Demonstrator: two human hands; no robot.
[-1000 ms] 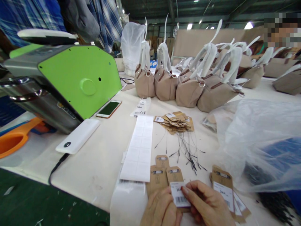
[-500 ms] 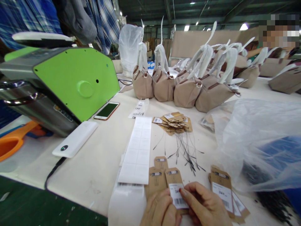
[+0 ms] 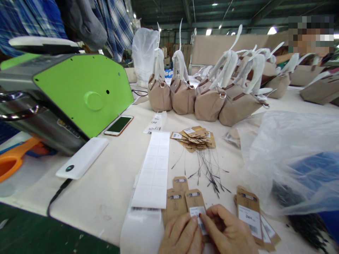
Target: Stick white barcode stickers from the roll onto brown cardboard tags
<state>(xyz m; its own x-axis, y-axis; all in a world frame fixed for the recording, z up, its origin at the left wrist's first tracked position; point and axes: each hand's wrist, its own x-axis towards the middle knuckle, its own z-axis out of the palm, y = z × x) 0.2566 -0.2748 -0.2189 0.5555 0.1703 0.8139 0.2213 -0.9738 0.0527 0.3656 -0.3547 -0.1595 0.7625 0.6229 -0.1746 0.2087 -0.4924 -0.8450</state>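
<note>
A brown cardboard hang tag (image 3: 194, 197) with a white barcode label (image 3: 196, 210) lies at the bottom centre. My left hand (image 3: 181, 234) is closed at its left edge, with fingertips over the label. From the right, my right hand (image 3: 226, 229) pinches the same tag, its thumb pressed on the label. Fingers cover much of the label's print. Plain brown tags (image 3: 176, 203) lie to the left, partly under my left hand. Beside my right hand rests a stack of labelled tags (image 3: 249, 211). A sheet of white stickers (image 3: 152, 176) stretches out to the left.
Strung tags (image 3: 196, 137) are piled farther back, before a row of beige handbags (image 3: 185, 97). A clear plastic bag (image 3: 286, 151) and black strings (image 3: 307, 229) occupy the right. A phone (image 3: 119, 125), a white power bank (image 3: 82, 158) and a green-sided machine (image 3: 87, 91) stand left.
My left fingers have slid over the label and now hide more of its print. My right thumb has shifted slightly left on it. The whole view has drifted a little.
</note>
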